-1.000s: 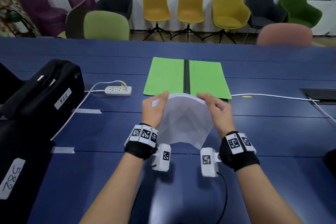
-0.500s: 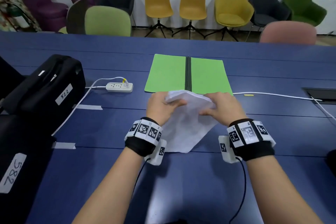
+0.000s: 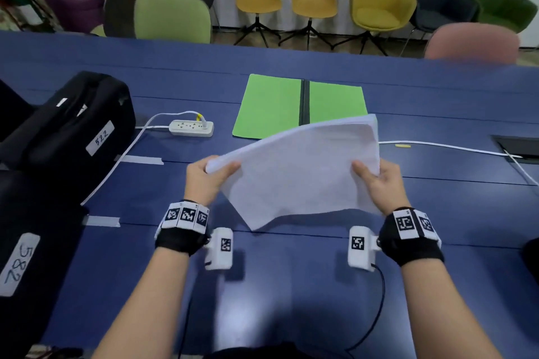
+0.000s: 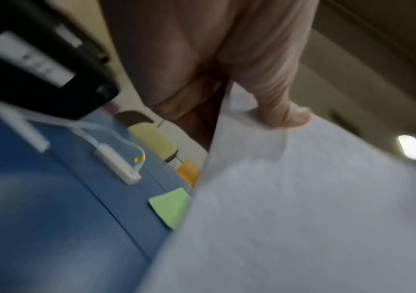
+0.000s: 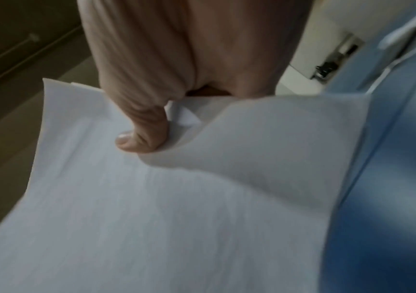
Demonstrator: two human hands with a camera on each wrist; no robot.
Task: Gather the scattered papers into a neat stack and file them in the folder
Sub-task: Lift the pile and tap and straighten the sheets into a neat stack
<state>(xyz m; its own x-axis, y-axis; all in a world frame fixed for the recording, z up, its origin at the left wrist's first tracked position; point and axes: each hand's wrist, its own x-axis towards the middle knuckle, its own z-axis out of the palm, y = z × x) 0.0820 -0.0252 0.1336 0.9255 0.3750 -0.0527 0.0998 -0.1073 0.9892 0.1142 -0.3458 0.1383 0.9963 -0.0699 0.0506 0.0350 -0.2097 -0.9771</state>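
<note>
Papers (image 3: 300, 172) are what we hold up above the blue surface (image 3: 291, 285), a gathered stack tilted with one lower corner hanging toward it, probably so the edges can be squared. Beyond them the green folder (image 3: 271, 105) lies open and flat, ready to take them. Our left hand (image 3: 207, 181) pinches the stack's left corner, thumb on top. Our right hand (image 3: 379, 183) grips the right edge, thumb pressed onto the top sheet; the blurred wrist view suggests a few sheets there sit slightly out of line.

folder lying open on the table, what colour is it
Bright green folder with a dark spine, clearest in the head view.
</note>
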